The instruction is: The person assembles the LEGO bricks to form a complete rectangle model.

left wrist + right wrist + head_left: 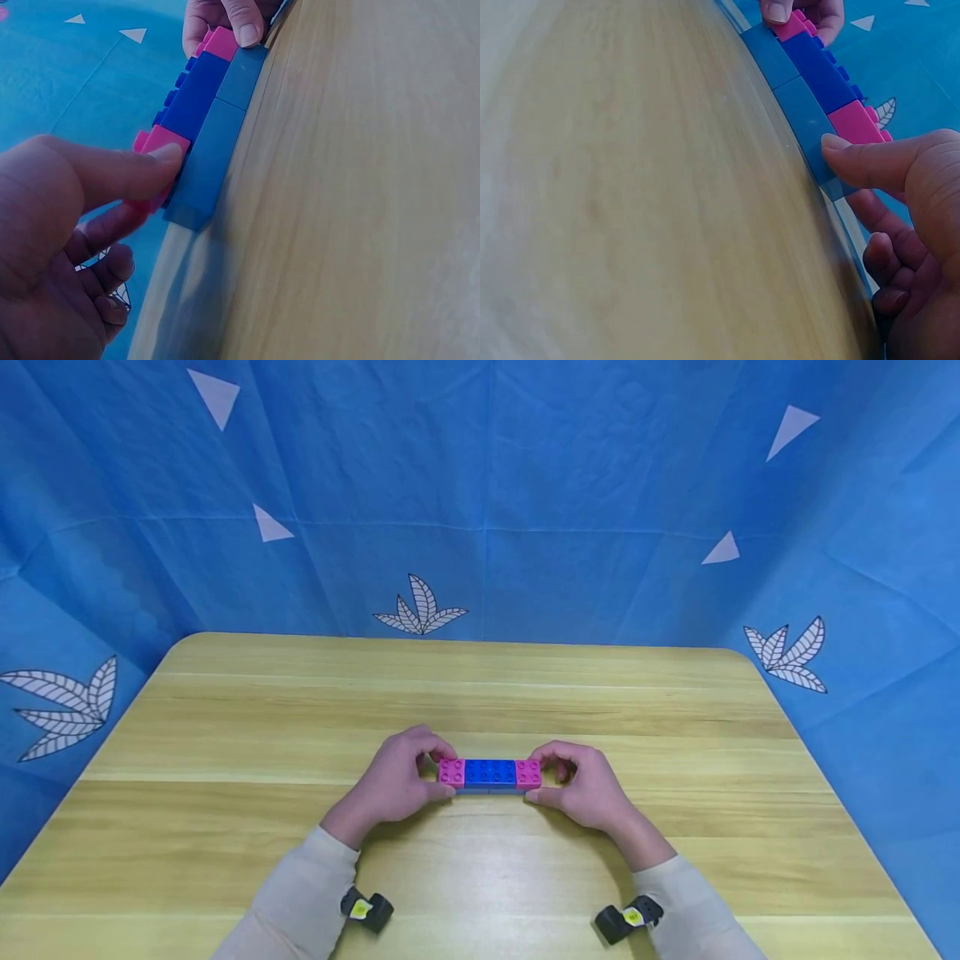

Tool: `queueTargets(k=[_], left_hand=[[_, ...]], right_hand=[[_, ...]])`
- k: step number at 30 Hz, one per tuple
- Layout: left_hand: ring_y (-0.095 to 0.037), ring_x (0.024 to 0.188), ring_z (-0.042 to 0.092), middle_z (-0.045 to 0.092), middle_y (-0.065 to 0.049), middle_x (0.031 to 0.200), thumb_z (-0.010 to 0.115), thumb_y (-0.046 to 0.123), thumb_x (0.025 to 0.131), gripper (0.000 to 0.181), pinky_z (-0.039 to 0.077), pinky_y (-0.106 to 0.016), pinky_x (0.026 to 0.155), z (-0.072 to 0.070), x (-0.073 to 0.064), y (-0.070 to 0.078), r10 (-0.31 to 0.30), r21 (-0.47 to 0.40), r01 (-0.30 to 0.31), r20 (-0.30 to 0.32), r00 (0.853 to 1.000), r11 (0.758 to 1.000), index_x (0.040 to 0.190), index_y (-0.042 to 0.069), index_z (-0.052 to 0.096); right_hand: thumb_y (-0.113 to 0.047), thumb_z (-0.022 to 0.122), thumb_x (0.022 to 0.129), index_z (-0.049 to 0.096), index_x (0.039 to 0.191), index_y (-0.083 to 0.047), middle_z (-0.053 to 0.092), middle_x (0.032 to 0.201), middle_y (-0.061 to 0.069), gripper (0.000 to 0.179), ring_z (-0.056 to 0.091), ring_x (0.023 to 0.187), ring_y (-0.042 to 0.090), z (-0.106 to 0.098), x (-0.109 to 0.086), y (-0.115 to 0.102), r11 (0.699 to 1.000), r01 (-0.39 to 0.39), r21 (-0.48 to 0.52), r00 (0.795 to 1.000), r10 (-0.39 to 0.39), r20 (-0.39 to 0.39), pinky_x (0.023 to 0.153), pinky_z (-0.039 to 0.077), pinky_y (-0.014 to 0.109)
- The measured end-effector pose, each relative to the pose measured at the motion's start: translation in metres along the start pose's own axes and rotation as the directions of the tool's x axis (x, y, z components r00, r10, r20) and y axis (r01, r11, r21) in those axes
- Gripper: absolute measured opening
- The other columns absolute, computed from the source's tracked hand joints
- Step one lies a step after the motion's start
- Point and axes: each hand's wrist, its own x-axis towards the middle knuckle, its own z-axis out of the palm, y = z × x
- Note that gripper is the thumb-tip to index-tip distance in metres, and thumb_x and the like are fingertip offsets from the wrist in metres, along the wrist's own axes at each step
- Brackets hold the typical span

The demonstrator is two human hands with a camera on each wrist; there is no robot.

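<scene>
A low wall of studded building bricks sits on the table between the hands. Its upper layer has a dark blue brick (pixel 490 772) flanked by a left pink brick (pixel 452 772) and a right pink brick (pixel 528 772). Two teal-blue bricks (pixel 208 161) form the lower layer, meeting end to end. My left hand (pixel 401 777) pinches the left pink brick, thumb on its near side and fingers behind. At the other end my right hand (pixel 588 785) pinches the right pink brick, its thumb lying over the edge with the teal brick below. The fingertips behind are partly hidden.
The light wood table (pixel 300 710) has rounded far corners. A blue cloth (pixel 480 460) with white triangles and leaf prints hangs behind and beside it. Black wrist cameras (pixel 367 912) are strapped over both sleeves.
</scene>
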Motion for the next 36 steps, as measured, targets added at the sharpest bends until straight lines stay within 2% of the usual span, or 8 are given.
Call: queueTargets(k=[24,36], left_hand=[[-0.017,0.077,0.052,0.059,0.008,0.088,0.09,0.009,0.072,0.03,0.046,-0.033,0.069,0.0022,0.003,-0.0013,0.034,0.064,-0.033,-0.013,0.999,0.997,0.097,0.015,0.075],[-0.018,0.078,0.053,0.059,0.008,0.086,0.089,0.006,0.072,0.029,0.046,-0.034,0.071,0.0071,0.0042,-0.0027,0.033,0.051,-0.032,-0.026,0.999,0.998,0.095,0.013,0.073]], right_hand=[[-0.013,0.094,0.067,0.075,0.096,-0.018,0.057,0.073,0.006,0.036,0.047,0.067,0.02,0.0,0.0009,-0.0007,1.0,-0.002,0.017,1.0,0.002,0.006,0.06,0.038,0.03],[-0.013,0.095,0.066,0.075,0.096,-0.017,0.055,0.072,0.006,0.036,0.047,0.067,0.021,0.0007,0.0009,-0.0008,1.0,-0.014,0.021,1.0,0.014,-0.002,0.061,0.037,0.03]])
